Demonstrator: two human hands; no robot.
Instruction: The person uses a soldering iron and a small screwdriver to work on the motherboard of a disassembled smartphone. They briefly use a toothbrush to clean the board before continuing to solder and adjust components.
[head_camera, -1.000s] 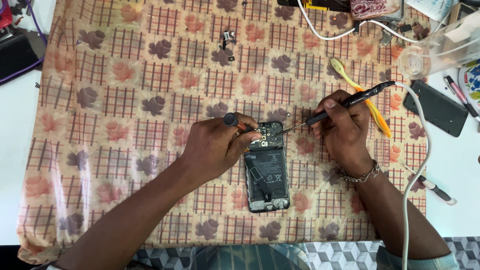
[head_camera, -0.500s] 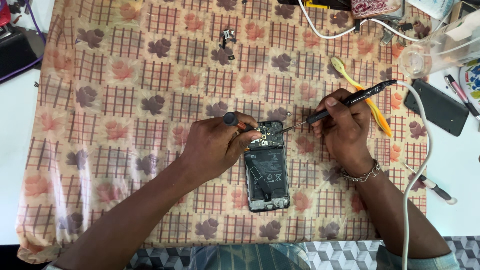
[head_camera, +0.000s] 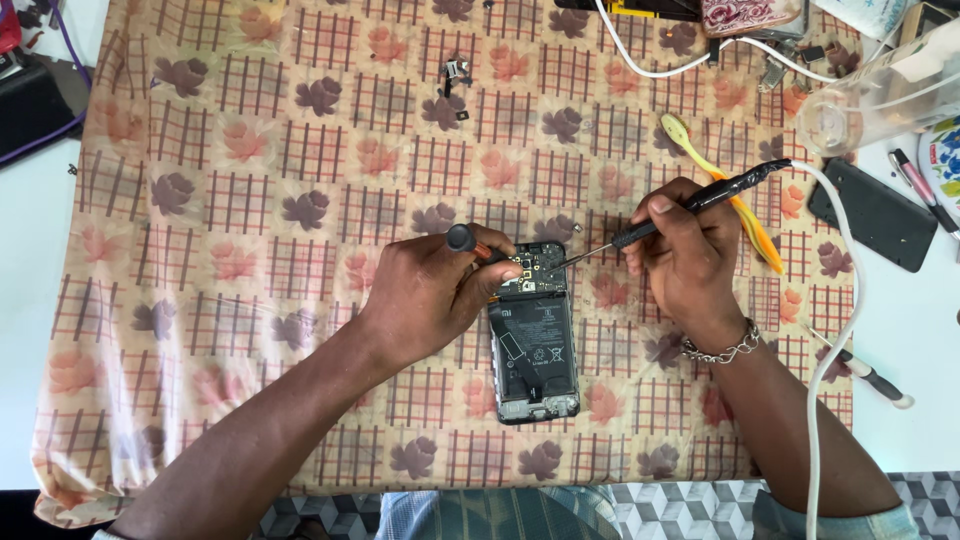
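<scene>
— Opened phone (head_camera: 535, 345) lying back-up at centre of the patterned cloth (head_camera: 250, 200), pinned by left hand (head_camera: 430, 295) closed round a small screwdriver (head_camera: 470, 240)?

— Yes. Right hand (head_camera: 685, 250) at three o'clock gripping the corded iron (head_camera: 690, 205) pen-fashion (steadier so), tip touching the board's top edge.

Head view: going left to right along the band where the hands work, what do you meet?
Black box at the table's left edge → left hand holding a small tool → opened phone → right hand holding a corded black iron → yellow toothbrush → black phone cover.
</scene>
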